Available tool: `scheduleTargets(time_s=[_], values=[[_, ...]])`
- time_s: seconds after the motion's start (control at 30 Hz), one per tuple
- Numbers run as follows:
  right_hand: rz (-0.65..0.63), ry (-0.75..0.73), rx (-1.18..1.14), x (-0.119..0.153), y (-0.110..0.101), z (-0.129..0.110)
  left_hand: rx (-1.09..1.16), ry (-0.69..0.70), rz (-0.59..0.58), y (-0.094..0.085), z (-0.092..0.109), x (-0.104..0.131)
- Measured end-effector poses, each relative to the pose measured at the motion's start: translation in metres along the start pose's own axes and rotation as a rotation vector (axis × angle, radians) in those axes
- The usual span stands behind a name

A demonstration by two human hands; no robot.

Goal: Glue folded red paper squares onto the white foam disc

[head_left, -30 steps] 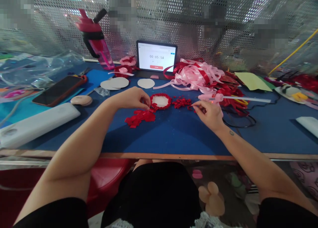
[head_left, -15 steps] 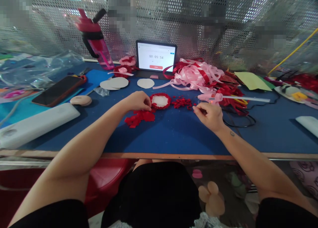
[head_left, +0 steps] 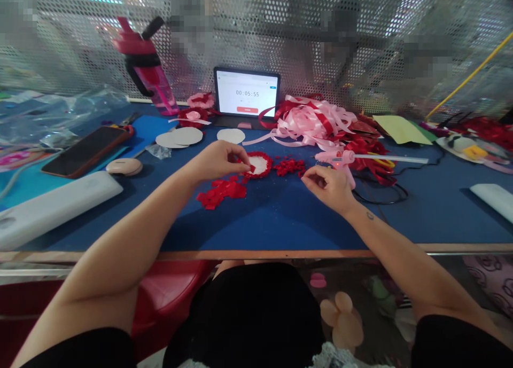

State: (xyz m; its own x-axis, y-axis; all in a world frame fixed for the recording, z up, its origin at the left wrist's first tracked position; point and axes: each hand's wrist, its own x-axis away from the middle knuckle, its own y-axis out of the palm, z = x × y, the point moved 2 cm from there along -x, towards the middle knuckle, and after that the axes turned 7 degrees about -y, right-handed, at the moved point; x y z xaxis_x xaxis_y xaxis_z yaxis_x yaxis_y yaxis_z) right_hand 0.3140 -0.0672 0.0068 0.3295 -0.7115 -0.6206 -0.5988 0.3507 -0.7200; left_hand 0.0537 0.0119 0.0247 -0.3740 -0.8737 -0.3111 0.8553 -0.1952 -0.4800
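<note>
My left hand (head_left: 223, 159) is pinched at the left rim of a white disc (head_left: 259, 166) edged with a ring of small red folded pieces. A small red piece shows at its fingertips, over the white middle. Below that hand lies a pile of flat red ribbon squares (head_left: 222, 193). My right hand (head_left: 331, 187) has thumb and forefinger together, close to a heap of small red folded pieces (head_left: 289, 166); what it holds, if anything, is too small to make out. Behind this hand rests a pink glue gun (head_left: 335, 157) with a long clear glue stick.
A tablet (head_left: 247, 94) shows a running timer. Pink and red ribbons (head_left: 316, 119) pile up at the back right. White discs (head_left: 185, 137), a pink bottle (head_left: 150, 74), a phone (head_left: 86, 150) and a long white object (head_left: 60, 208) lie or stand leftward. A black cord (head_left: 387, 201) runs rightward.
My left hand has risen slightly from the ribbon squares to the disc's rim, its fingertips over the disc. The right hand has shifted a little left, nearer the small red pieces.
</note>
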Motion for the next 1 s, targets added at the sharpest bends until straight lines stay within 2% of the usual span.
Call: scheduleTargets(time_s=[0.17,0.27,0.4,0.6,0.7,0.77,0.87,0.93,1.0], values=[[-0.205,0.068,-0.216,0.001,0.008,-0.012,0.142,-0.056,-0.150,0.049,0.016,0.018],[-0.273,0.062,-0.267,0.002,0.011,-0.017,0.262,-0.154,-0.282,0.068,0.022,0.022],[-0.271,0.028,-0.242,0.002,0.012,-0.019,0.367,-0.289,-0.360,0.076,0.023,0.025],[-0.279,0.013,-0.269,0.001,0.009,-0.019,0.356,-0.275,-0.406,0.079,0.020,0.030],[-0.331,0.016,-0.255,0.001,0.005,-0.015,0.200,-0.193,-0.386,0.077,0.020,0.031],[-0.382,0.003,-0.178,0.000,0.000,-0.009,0.017,-0.094,-0.316,0.073,0.022,0.031],[-0.513,-0.054,0.025,0.001,-0.004,-0.001,-0.214,0.118,-0.227,0.069,0.026,0.032],[-0.574,-0.105,0.173,0.002,-0.003,0.002,-0.301,0.286,-0.232,0.071,0.028,0.035],[-0.579,-0.154,0.298,0.002,-0.001,0.002,-0.370,0.427,-0.274,0.075,0.028,0.038]])
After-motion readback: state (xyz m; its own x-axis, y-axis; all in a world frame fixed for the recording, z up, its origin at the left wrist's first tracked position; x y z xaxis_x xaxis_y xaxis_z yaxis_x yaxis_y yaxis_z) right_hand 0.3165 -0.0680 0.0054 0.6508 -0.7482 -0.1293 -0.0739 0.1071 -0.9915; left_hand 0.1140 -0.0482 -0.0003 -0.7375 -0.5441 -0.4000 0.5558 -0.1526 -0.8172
